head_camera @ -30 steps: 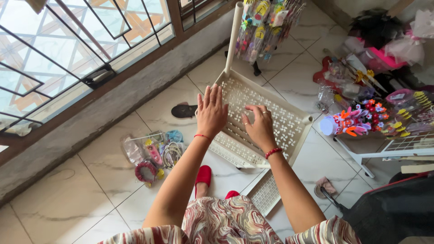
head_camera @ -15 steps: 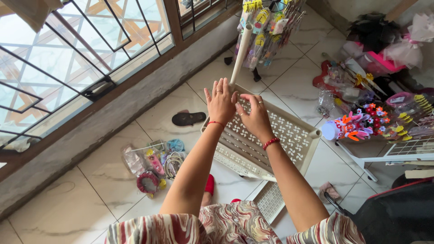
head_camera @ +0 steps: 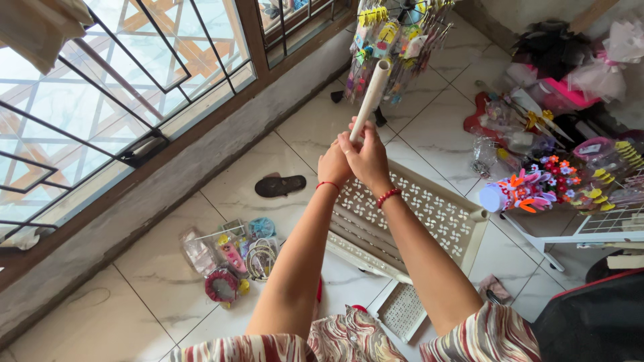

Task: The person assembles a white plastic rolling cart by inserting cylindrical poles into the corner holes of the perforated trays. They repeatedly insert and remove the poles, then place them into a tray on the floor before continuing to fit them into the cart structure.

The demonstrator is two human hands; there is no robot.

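Note:
Both my hands are clasped around the lower part of a cream plastic pole (head_camera: 371, 94) that rises from the far corner of a cream perforated plastic shelf tray (head_camera: 429, 214) on the tiled floor. My left hand (head_camera: 333, 164) grips the pole from the left. My right hand (head_camera: 366, 155) wraps over it from the right, with a red bead bracelet on that wrist. The pole leans slightly right towards the camera.
A rotating display stand (head_camera: 396, 33) hung with small coloured accessories is just behind the pole. A black slipper (head_camera: 280, 185) and a pile of packets and hair bands (head_camera: 231, 261) lie at left. A smaller perforated panel (head_camera: 402, 310) lies by my knees. Coloured clips on a white rack (head_camera: 577, 201) are at right.
My hands left the flat of the tray, moved up to its far corner and closed around the upright pole. The view has tilted so the tray lies lower.

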